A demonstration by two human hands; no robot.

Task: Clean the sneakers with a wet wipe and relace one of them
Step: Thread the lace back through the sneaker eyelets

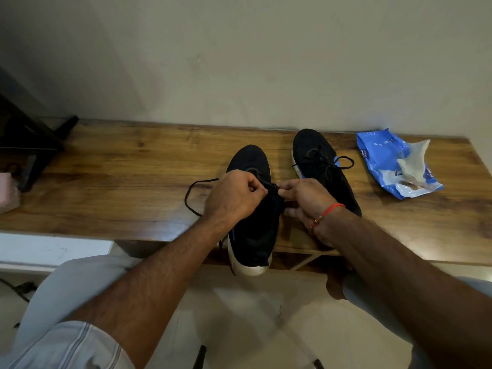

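Both forearms reach to a near shoe lying on a wooden bench, heel overhanging the front edge. Left hand and right hand meet over its tongue, each pinching the black lace between curled thumb and fingers; a slack loop trails left of this shoe. Right of it stands the laced shoe; farther right, a blue wipe pack with a wipe on top.
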